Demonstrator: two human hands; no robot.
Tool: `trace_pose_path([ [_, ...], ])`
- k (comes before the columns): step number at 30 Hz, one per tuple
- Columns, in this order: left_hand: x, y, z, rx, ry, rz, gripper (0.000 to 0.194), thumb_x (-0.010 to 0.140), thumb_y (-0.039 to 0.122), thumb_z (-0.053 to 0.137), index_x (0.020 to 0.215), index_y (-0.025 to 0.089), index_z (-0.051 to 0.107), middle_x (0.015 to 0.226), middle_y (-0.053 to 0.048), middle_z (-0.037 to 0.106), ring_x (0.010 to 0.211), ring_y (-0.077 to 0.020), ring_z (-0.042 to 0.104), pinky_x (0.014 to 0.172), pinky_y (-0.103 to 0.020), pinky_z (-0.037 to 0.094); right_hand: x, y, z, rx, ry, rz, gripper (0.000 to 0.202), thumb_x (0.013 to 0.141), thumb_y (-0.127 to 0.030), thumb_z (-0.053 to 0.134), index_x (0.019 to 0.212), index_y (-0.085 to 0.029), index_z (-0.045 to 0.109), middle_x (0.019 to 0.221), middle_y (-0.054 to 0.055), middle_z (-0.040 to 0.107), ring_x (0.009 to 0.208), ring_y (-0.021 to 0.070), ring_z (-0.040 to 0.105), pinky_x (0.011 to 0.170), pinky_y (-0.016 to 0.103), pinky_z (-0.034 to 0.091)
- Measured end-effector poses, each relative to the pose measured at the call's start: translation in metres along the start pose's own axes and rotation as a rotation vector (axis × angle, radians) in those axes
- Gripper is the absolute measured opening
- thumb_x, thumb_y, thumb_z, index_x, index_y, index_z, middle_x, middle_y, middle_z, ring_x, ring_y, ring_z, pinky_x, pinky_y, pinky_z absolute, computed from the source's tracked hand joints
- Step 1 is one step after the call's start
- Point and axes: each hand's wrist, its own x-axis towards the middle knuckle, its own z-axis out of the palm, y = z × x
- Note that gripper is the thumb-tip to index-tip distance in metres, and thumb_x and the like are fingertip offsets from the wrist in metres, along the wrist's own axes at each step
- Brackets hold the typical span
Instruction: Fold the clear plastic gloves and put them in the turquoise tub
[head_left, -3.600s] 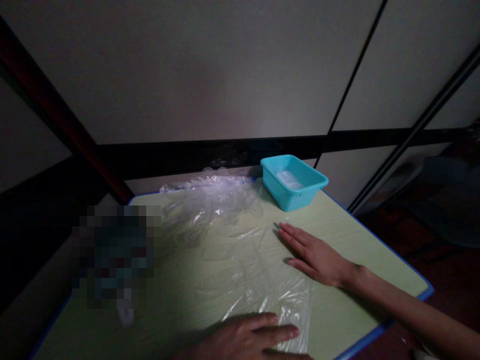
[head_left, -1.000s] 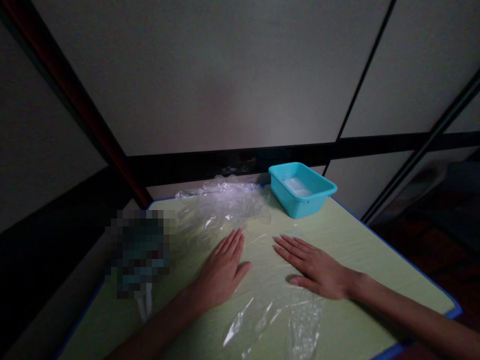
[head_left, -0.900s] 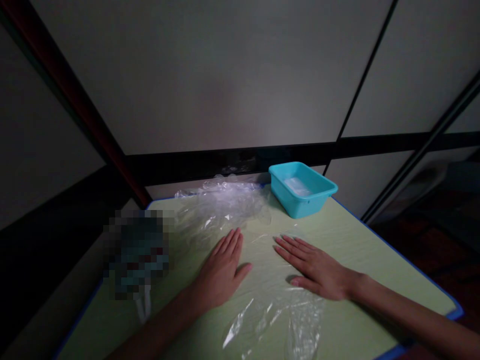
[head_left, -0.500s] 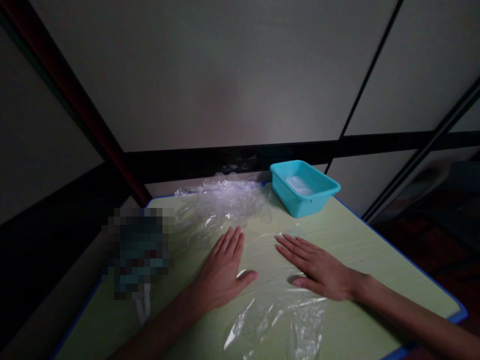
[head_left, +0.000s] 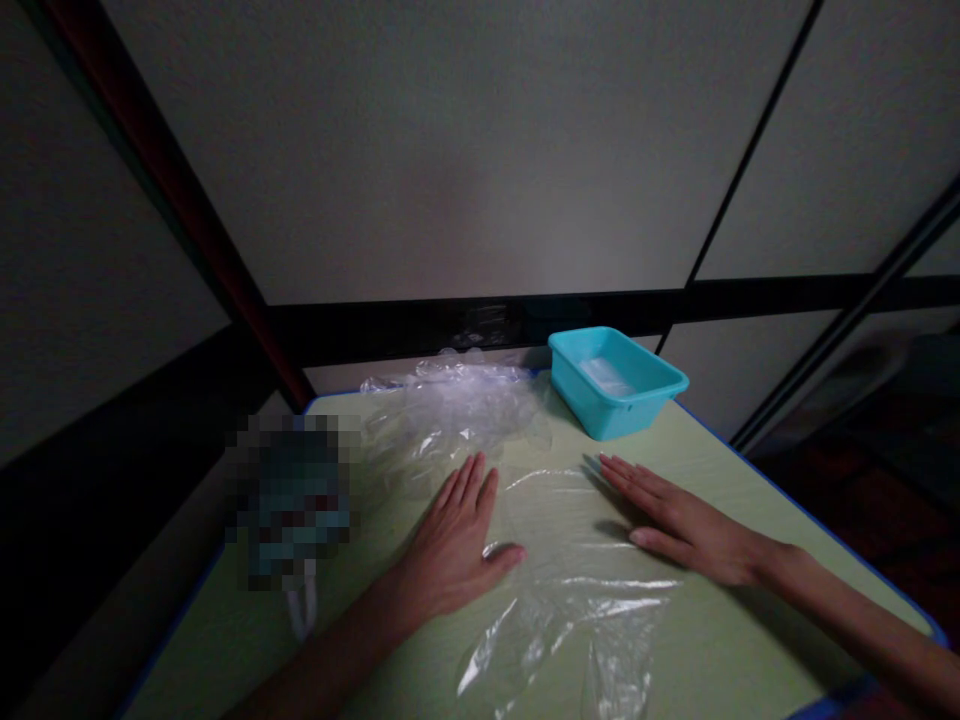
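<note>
- Pixelation obscured a dark teal object (head_left: pixel 296 500) on the pale green table (head_left: pixel 720 660).
- The lower edge cropped a clear, wrinkled plastic sheet (head_left: pixel 555 620) and the bare left forearm (head_left: pixel 337 640).
- A flat white item (head_left: pixel 606 376) inside the turquoise rectangular plastic basin (head_left: pixel 615 418) was too indistinct to identify.

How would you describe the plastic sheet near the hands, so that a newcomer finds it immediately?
On the pale green table with blue edges, find the left hand and right hand. The clear plastic sheet lies between them and nearer the viewer, flatter than the crumpled plastic pile behind.
</note>
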Motion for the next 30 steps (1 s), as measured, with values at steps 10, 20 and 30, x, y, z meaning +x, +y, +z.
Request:
trace_pose_path([
  [10, 0.0, 0.001, 0.003, -0.01, 0.038, 0.021, 0.079, 0.075, 0.052, 0.049, 0.133, 0.002, 0.029, 0.141, -0.023, 0.024, 0.131, -0.0311, 0.015, 0.105, -0.046, 0.021, 0.089, -0.064, 0.004, 0.043, 0.079, -0.179, 0.066, 0.091, -0.05, 0.028, 0.137, -0.004, 0.021, 0.142, 0.017, 0.022, 0.132, 0.0222, 0.018, 0.108, 0.039, 0.02],
  [20, 0.0, -0.001, 0.003, 0.027, 0.04, 0.003, 0.082, 0.076, 0.057, 0.043, 0.132, -0.002, 0.029, 0.14, -0.023, 0.026, 0.13, -0.0303, 0.02, 0.106, -0.043, 0.021, 0.097, -0.062, 0.04, 0.023, 0.047, -0.201, 0.073, 0.089, -0.054, 0.028, 0.139, -0.003, 0.014, 0.143, 0.018, 0.013, 0.133, 0.0228, 0.009, 0.109, 0.04, 0.016],
  [30, -0.002, -0.004, 0.0, 0.064, -0.018, 0.006, 0.084, 0.074, 0.06, 0.045, 0.133, 0.001, 0.028, 0.142, -0.021, 0.022, 0.131, -0.0304, 0.016, 0.105, -0.044, 0.02, 0.072, -0.031, 0.026, -0.061, -0.017, -0.119, 0.068, 0.089, -0.054, 0.027, 0.141, -0.015, 0.007, 0.145, 0.01, 0.011, 0.133, 0.0232, 0.008, 0.108, 0.044, 0.014],
])
